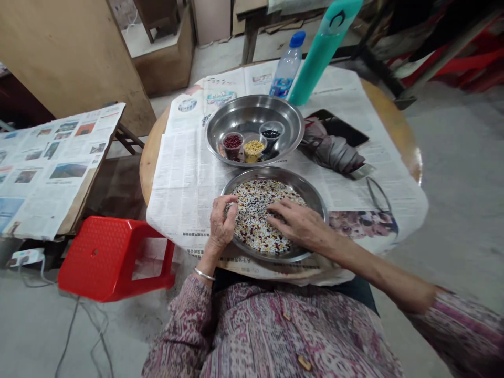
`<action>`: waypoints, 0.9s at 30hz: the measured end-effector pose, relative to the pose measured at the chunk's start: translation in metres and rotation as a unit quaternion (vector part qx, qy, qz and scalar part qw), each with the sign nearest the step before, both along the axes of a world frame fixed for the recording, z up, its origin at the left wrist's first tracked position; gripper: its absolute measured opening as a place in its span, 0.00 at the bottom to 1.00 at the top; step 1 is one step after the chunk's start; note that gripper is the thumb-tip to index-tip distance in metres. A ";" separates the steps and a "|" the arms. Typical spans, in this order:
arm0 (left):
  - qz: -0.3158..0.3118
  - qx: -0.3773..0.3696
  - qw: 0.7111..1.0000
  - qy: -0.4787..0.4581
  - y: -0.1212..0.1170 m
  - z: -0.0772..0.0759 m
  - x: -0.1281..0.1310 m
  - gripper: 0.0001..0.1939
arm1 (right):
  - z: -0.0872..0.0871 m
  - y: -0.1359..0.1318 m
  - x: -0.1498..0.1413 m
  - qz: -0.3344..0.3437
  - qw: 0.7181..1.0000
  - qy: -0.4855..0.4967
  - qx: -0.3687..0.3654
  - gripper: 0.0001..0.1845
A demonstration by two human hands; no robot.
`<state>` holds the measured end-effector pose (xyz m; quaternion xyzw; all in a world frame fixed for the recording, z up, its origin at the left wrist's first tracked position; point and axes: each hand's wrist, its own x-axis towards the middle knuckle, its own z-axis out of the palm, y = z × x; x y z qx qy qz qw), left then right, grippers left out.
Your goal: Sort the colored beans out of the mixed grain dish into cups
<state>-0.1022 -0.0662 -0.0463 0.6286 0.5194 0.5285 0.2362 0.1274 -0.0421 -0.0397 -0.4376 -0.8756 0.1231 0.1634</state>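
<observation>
1. Head view: the right hand [296,223] rested its fingertips among mixed beans and grain [254,202]; whether it pinched any could not be told.
2. The left hand [223,223] curled at the near bowl's left rim, its grip unclear.
3. On the desk [394,126], the near bowl [309,193] contained that mix.
4. The far bowl [222,123] contained cups [271,126] of red, yellow and black pieces.

front basin [314,195]: shiny metal | stool [94,257]: glossy plastic | newspaper [181,184]: matt paper

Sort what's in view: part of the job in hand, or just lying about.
Likely in the job:
near basin
bean mix
far basin
red-bean cup
yellow-bean cup
black-bean cup

Likely lying about:
blue-capped bottle
teal bottle
grey bundle
red stool
</observation>
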 end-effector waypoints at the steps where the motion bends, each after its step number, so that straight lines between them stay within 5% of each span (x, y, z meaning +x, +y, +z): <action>1: 0.000 -0.001 1.000 0.001 0.000 0.000 0.000 0.13 | -0.001 -0.008 -0.006 0.021 1.000 0.012 -0.014 0.14; 4: 0.001 -0.002 1.000 0.004 0.000 0.000 0.000 0.13 | -0.001 -0.020 -0.033 0.095 0.994 0.039 -0.038 0.12; 8: 0.002 -0.005 1.000 0.009 -0.001 0.000 0.000 0.13 | 0.005 -0.005 -0.054 0.143 0.989 0.001 -0.026 0.12; 12: 0.001 0.000 1.000 -0.003 0.000 0.000 0.000 0.12 | 0.014 0.026 -0.041 0.040 0.997 -0.072 -0.001 0.16; 17: 0.001 0.002 1.000 -0.006 0.001 -0.001 0.000 0.12 | 0.015 0.047 -0.026 -0.060 0.997 -0.051 0.001 0.14; 19: 0.001 0.003 1.000 -0.007 0.001 -0.001 0.000 0.12 | 0.012 0.043 -0.032 -0.034 0.999 -0.037 -0.006 0.19; 27: -0.005 0.012 1.000 -0.003 0.001 -0.001 0.000 0.12 | 0.006 0.022 -0.040 0.098 0.989 0.028 -0.103 0.10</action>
